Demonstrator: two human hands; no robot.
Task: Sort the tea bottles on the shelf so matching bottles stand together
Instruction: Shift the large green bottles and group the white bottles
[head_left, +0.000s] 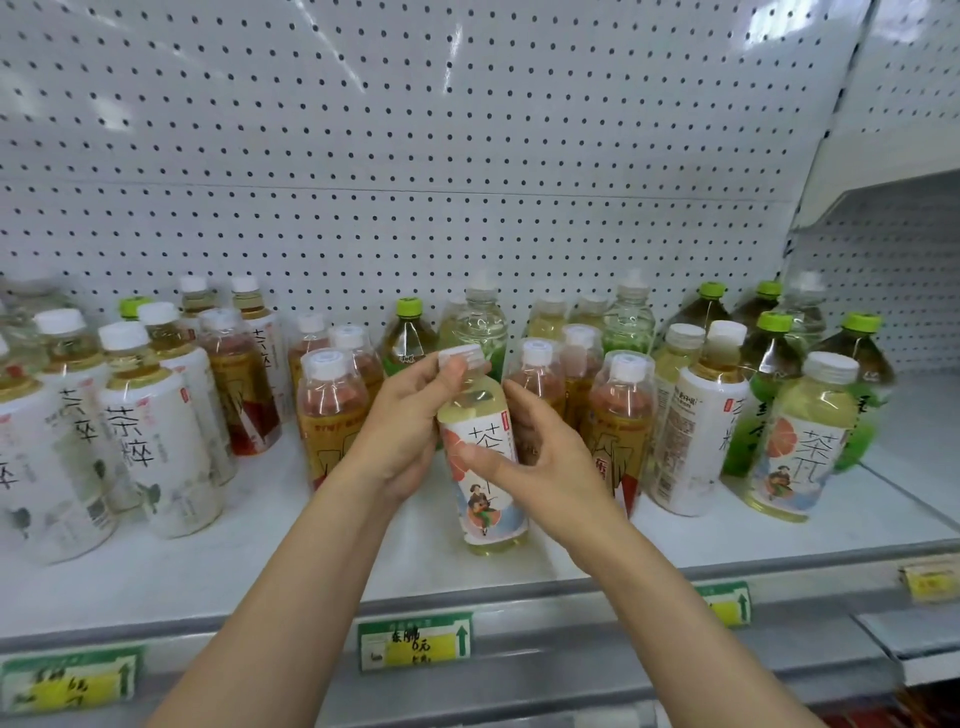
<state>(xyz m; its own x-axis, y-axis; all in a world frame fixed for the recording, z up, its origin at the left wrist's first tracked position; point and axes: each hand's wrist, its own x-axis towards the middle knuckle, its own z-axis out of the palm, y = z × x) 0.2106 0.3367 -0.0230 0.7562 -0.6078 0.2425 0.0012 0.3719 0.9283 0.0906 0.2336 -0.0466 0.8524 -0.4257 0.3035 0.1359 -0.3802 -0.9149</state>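
Centrally, pale grapefruit-label tea bottle (485, 457) upright on shelf (311, 566), gripped by left hand (402, 441) curled round neck, right hand (540, 457) pinching label; matching bottle (800, 441) far right.

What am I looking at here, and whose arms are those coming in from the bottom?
No machine here: a person wears a camera on the head, so you see their own arms from above. This single picture looks forward and down at a shop shelf with many tea bottles standing in mixed groups. The left hand and right hand both grip one pale bottle with a grapefruit picture, at the front of the shelf. A matching bottle stands to the right. Price tags hang on the shelf edge.
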